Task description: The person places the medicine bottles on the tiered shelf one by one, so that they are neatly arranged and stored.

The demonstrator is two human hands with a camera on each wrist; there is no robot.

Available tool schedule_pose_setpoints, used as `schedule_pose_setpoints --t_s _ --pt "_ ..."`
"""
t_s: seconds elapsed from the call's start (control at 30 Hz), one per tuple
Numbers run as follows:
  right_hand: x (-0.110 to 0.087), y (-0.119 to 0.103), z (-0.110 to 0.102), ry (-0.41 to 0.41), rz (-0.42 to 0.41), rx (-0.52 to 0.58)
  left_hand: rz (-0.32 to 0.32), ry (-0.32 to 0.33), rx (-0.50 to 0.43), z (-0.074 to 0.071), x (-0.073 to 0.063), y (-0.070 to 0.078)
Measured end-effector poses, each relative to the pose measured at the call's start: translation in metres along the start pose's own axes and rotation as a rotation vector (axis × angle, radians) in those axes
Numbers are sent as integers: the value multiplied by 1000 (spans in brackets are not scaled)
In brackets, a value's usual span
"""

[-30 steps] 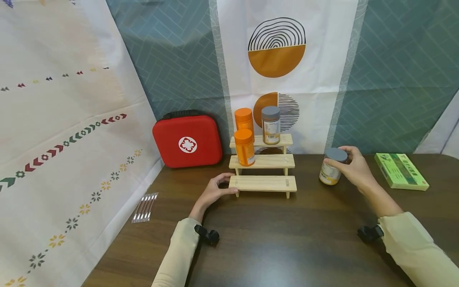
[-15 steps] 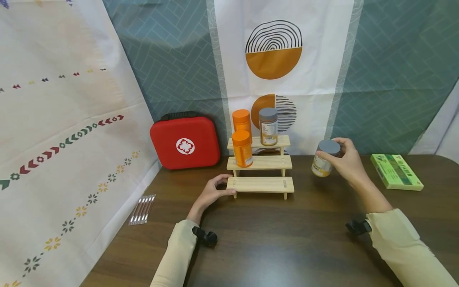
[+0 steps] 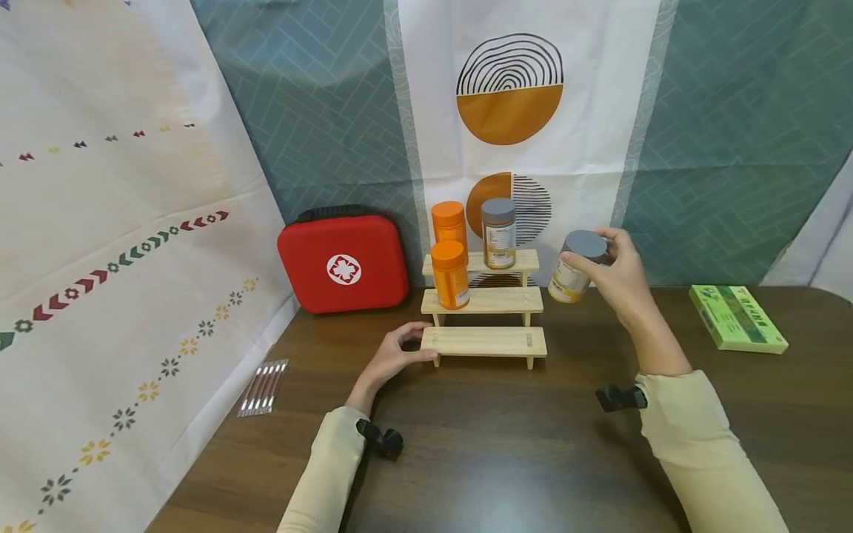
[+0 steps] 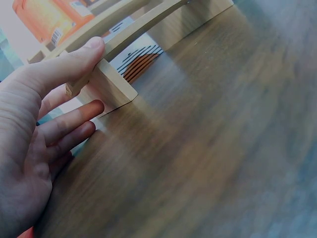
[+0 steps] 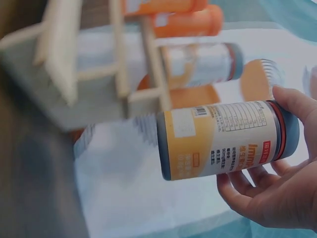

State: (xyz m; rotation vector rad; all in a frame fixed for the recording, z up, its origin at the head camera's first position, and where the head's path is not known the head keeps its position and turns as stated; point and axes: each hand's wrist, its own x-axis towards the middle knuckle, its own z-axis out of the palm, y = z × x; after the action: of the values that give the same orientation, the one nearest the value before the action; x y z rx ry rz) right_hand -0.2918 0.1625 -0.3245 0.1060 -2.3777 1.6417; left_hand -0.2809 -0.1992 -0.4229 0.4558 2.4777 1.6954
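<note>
My right hand (image 3: 620, 279) grips a grey-lidded pill bottle (image 3: 569, 280) near its lid and holds it up, slightly tilted, right of the wooden step stand (image 3: 484, 341). In the right wrist view the bottle's (image 5: 219, 141) yellow and white label faces the camera. My left hand (image 3: 395, 358) pinches the left end of the stand's lowest step; in the left wrist view the thumb (image 4: 81, 57) lies along the board's edge. An orange bottle (image 3: 451, 279) stands on the middle step. Another orange bottle (image 3: 448, 215) and a grey-lidded bottle (image 3: 500, 240) are on the top step.
A red first-aid case (image 3: 343, 289) leans against the back cloth on the left. A packet of cotton swabs (image 3: 263, 388) lies at the table's left edge. On the right is a flat green box (image 3: 738, 318).
My right hand has lifted the grey-lidded pill bottle off the table and carried it up and left toward the stand. The left hand stays on the lowest step.
</note>
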Motion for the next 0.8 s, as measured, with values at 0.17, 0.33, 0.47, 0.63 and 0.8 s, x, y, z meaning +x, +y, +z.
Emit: schedule_pose_setpoints --t_s 0.17,0.33,0.47,0.63,0.8 --pt "3 -17 19 -14 -16 93 -9 1 0 0 1 0" --pt "4 -27 44 -51 -22 148 -7 6 5 0 0 0" --pt "5 -28 59 -74 -29 170 -15 7 6 0 0 0" --pt "7 -28 72 -97 -6 201 -26 6 15 0 0 1" --pt "9 -24 81 -108 14 207 -16 8 17 0 0 1"
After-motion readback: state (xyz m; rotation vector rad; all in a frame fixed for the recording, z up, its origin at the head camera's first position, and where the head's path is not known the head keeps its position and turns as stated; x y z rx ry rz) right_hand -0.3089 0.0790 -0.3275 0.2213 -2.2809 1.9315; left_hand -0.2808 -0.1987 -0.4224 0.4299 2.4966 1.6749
